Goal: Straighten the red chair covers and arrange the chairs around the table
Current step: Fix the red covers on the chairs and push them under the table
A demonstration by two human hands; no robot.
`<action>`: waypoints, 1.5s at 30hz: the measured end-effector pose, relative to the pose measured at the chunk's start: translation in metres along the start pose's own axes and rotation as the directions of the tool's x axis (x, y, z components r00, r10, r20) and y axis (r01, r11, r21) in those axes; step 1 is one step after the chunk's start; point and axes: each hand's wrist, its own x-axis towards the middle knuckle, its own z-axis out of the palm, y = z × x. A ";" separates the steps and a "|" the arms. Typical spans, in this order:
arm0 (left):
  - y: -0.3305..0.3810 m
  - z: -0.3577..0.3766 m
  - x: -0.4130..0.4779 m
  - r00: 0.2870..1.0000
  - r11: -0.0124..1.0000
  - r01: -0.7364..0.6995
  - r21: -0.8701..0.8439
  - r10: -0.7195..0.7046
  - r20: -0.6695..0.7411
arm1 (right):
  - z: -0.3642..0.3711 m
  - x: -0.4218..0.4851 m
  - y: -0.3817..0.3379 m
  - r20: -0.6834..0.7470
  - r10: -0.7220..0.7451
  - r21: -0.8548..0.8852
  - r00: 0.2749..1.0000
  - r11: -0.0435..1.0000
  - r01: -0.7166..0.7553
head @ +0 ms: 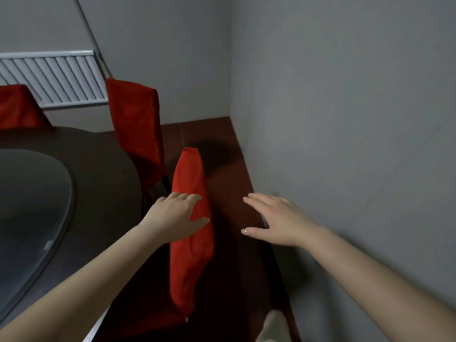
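Note:
A chair back in a red cover (191, 245) stands right below me, seen from above, beside the dark round table (103, 174). My left hand (175, 218) lies over the top edge of this cover, fingers spread and thumb against the fabric. My right hand (274, 218) hovers open to the right of the chair, above the dark red floor, touching nothing. A second red-covered chair (138, 129) stands further along the table. A third red cover (17, 107) shows at the far left behind the table.
A glass turntable (29, 213) lies on the table. A grey wall (345, 119) runs close along my right, leaving a narrow strip of dark red floor (222, 149). A white radiator (54, 80) hangs on the back wall. A light shoe (271, 327) shows at the bottom.

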 end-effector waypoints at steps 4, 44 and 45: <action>-0.014 0.004 0.024 0.995 0.995 0.100 0.003 -0.100 -0.001 | 0.000 0.060 0.020 0.044 -0.116 -0.002 0.992 0.993 0.116; -0.070 0.084 0.114 0.205 0.115 0.920 -0.374 -0.956 0.211 | 0.059 0.462 0.009 0.551 -0.812 0.074 0.196 0.281 0.957; -0.060 0.084 0.109 0.134 0.044 0.922 -0.385 -0.969 0.210 | 0.064 0.463 0.005 0.564 -0.809 0.084 0.167 0.258 0.963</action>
